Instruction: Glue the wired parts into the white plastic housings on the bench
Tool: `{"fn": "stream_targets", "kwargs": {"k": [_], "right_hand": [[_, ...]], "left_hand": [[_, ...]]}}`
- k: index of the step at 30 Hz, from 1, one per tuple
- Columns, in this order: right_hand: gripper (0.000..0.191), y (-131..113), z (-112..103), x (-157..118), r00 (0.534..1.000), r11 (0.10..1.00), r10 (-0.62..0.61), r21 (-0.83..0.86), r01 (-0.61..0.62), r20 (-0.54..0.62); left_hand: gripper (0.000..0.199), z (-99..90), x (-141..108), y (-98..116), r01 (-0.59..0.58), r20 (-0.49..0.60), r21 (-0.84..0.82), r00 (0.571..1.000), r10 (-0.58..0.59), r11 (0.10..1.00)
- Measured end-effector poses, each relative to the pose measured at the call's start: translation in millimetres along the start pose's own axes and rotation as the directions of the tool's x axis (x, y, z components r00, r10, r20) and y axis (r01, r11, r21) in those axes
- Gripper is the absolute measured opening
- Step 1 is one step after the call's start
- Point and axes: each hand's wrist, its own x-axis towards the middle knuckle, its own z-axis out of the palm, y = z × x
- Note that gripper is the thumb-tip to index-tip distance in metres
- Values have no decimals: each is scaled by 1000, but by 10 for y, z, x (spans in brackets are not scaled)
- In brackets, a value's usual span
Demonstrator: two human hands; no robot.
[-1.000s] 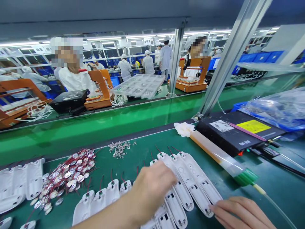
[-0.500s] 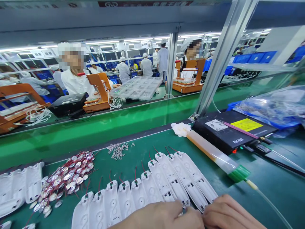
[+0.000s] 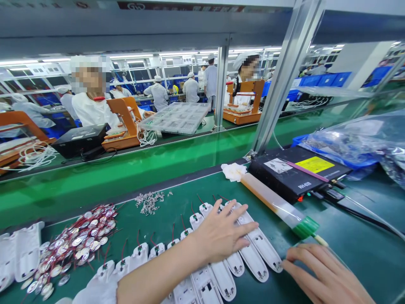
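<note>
A row of white plastic housings with thin red wires lies on the green bench. Across its right part reaches my left hand, palm down, fingers spread over the upper halves of the housings. My right hand is at the row's right end, fingers apart and slightly bent, its fingertips beside the lower tip of the last housing. Neither hand has anything in its grasp. My left forearm covers the middle of the row.
Left of the row lie a pile of silver discs with red wires and more white housings. Small metal parts sit behind. A syringe tube and black box stand right. Co-workers sit across the green belt.
My left hand has moved up and forward from the near edge onto the housings and spread its fingers. My right hand has shifted right, apart from the left. The view has turned slightly.
</note>
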Motion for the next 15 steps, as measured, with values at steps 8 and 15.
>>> {"fn": "stream_targets", "kwargs": {"k": [8, 15], "right_hand": [[32, 6, 23, -40, 997, 998, -62, 8, 62, 50], [33, 55, 44, -102, 980, 977, -179, -101, 188, 85]], "left_hand": [[38, 76, -8, -2, 1, 7, -21, 1000, -1, 1000], [38, 65, -19, 3, 11, -2, -31, 1000, -11, 999]]}}
